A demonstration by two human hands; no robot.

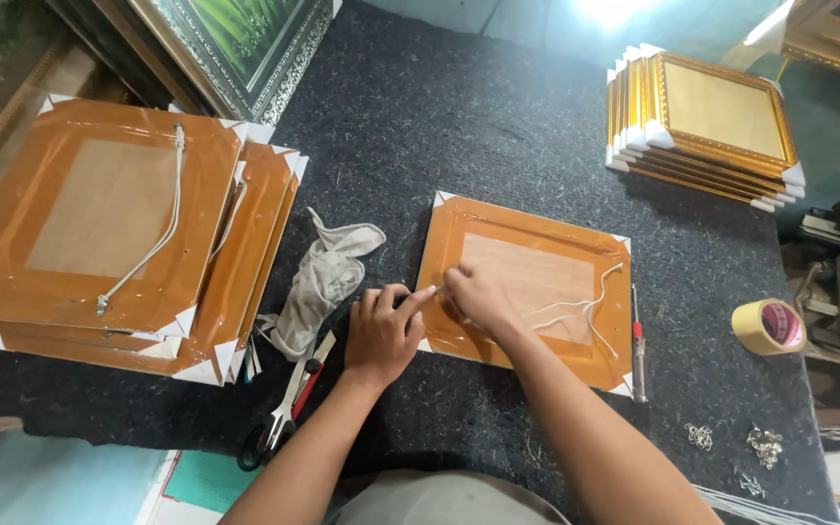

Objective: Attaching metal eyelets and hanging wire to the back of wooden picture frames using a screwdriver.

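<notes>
Left hand (pixel 381 331) and right hand (pixel 469 297) cover the frame's (pixel 527 282) left edge; whatever the fingertips pinch there is too small to tell. Hooks (pixel 731 442) near the worktop's (pixel 459 126) right edge: tiny, unclear. Top-left picture (pixel 245 39) cut off by edge.

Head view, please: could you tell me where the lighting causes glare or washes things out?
Head view: a lamp blows out to white at the top edge; the taped frame back under both hands shows soft sheen; the left stack has brighter streaks; the dark felt mat stays evenly lit.
</notes>
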